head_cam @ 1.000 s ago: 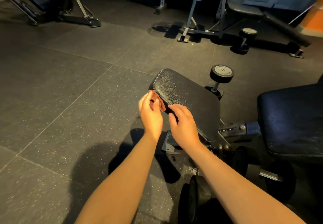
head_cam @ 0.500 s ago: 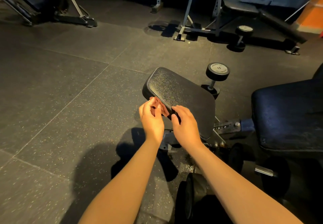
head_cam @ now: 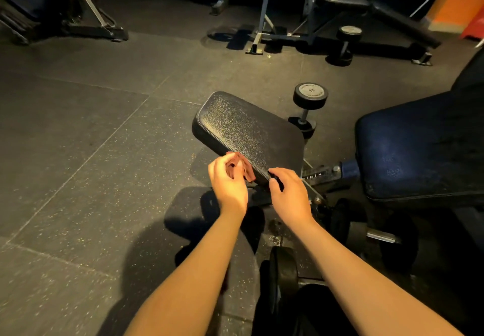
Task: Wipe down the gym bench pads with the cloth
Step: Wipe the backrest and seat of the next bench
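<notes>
The wiping is under way on the smaller seat pad point(head_cam: 248, 131) of the gym bench, and the work is at the pad's near side edge, not on its top face. The left hand point(head_cam: 229, 183) holds the reddish-brown cloth point(head_cam: 242, 166) bunched up, its fingers point(head_cam: 222, 161) curled round the wad, and presses it against the pad's near edge, about midway along that side. The right hand point(head_cam: 289, 194) is just beside it, further along the same edge. Its fingers point(head_cam: 277, 172) bend over the rim of the pad, though I cannot tell whether they grip the edge to steady it or merely rest there.

The seat pad's textured top shows no streaks that would say how much of it is done. The larger back pad point(head_cam: 419, 147), well apart to the right, has neither hand near it, so I judge the task to be somewhere short of halfway.

The next move probably calls for drawing the cloth along the rest of this edge while the right hand braces the pad or shifts out of the way. After that, the cloth would go to the back pad. A dumbbell point(head_cam: 307, 105) stands on end on the rubber floor point(head_cam: 78, 152) just beyond the seat pad, clear of the wiping path.
</notes>
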